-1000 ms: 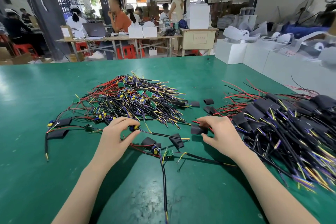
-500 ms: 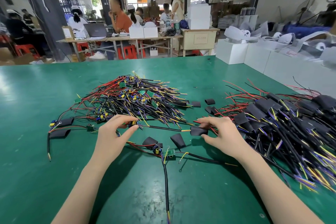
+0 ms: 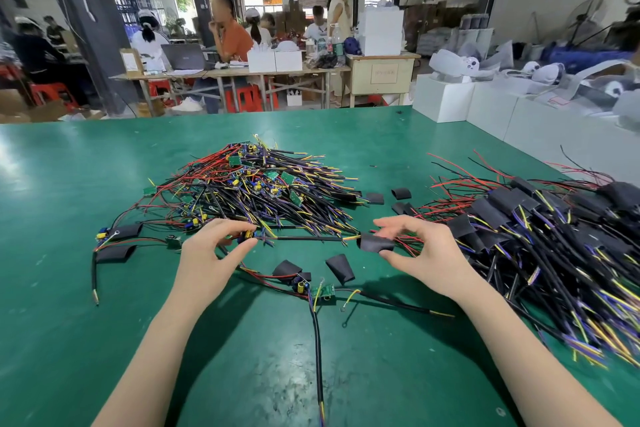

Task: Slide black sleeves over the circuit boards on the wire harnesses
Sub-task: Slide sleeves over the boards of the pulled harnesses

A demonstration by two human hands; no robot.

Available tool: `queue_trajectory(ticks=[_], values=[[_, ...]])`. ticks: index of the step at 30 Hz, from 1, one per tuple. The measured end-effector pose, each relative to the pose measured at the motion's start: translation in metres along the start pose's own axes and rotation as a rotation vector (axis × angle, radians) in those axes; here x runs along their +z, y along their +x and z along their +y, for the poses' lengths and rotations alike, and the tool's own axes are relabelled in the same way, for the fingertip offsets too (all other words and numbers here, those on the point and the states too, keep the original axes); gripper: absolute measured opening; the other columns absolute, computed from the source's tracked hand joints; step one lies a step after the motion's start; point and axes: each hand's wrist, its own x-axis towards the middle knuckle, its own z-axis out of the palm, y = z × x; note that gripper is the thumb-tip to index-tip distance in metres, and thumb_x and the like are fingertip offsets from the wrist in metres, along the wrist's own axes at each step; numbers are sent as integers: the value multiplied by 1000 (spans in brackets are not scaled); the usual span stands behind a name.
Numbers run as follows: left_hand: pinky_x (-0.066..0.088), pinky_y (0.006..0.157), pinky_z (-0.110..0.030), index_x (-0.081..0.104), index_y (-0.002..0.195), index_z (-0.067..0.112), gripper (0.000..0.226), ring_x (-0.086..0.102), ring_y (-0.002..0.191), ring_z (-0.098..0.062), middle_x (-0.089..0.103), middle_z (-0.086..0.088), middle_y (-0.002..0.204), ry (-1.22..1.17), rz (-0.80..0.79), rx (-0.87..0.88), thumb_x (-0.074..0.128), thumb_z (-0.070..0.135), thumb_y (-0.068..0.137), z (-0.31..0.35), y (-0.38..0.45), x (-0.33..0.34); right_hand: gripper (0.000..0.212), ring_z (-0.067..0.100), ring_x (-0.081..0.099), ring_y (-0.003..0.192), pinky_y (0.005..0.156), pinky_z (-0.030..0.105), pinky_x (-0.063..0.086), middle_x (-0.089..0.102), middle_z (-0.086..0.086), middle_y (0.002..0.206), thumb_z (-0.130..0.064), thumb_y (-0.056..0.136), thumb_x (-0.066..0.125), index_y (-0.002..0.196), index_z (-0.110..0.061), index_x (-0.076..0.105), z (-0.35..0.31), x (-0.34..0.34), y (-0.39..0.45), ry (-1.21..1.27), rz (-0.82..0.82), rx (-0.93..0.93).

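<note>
My left hand (image 3: 211,253) pinches the circuit-board end of a wire harness (image 3: 304,238) between thumb and fingers, at the near edge of the pile of bare harnesses (image 3: 256,187). The harness's black cable runs right, its yellow tip touching the mouth of a black sleeve (image 3: 375,243). My right hand (image 3: 419,253) pinches that sleeve, held just above the green table (image 3: 69,218). Loose sleeves (image 3: 341,267) lie between my hands. A harness with a bare green board (image 3: 323,292) lies in front of me.
A heap of sleeved harnesses (image 3: 554,236) fills the right side of the table. Two more sleeves (image 3: 116,253) lie on harnesses at the left. White boxes (image 3: 446,100) line the right edge. People work at tables (image 3: 221,71) beyond the far edge.
My left hand has drawn a harness out of the pile and lifted it. My right hand raised the sleeve off the table and brought its mouth to the cable tip.
</note>
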Motion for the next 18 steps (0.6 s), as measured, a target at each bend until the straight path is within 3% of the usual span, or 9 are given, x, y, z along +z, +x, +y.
queue_trajectory(ticks=[3,5,7,14,18], values=[[43,75,-8,75,98,22,18,59,99,-4,67,15,99,48,-58,60,75,13,82,2,-1,0,45,2,65,86,91,29,44,71,-11,91,-4,69,79,110,-17,69,0,1,-1,-205,-36,-80],[40,78,-6,74,96,21,16,57,98,0,68,12,97,55,-90,80,75,14,82,4,-2,2,45,6,65,91,94,34,38,69,-13,95,-8,69,78,112,-20,67,-1,4,-2,-295,-83,-113],[37,83,-5,74,92,20,13,58,95,0,68,10,93,48,-108,101,76,15,81,8,-3,6,46,5,63,93,96,34,34,68,-15,98,-11,70,77,113,-22,66,-2,7,-3,-318,-125,-131],[46,72,-19,71,85,24,8,60,77,-11,63,11,79,-104,-221,152,78,25,80,29,-10,27,45,-1,60,96,97,30,34,67,-16,101,-16,71,78,114,-22,65,-17,21,-4,-187,-158,-158],[51,73,-21,72,87,30,18,64,76,-12,64,11,83,-200,-277,102,81,19,77,34,-14,38,40,1,59,95,91,30,38,66,-14,99,-19,74,78,112,-22,66,-27,28,-4,-148,-156,-183]])
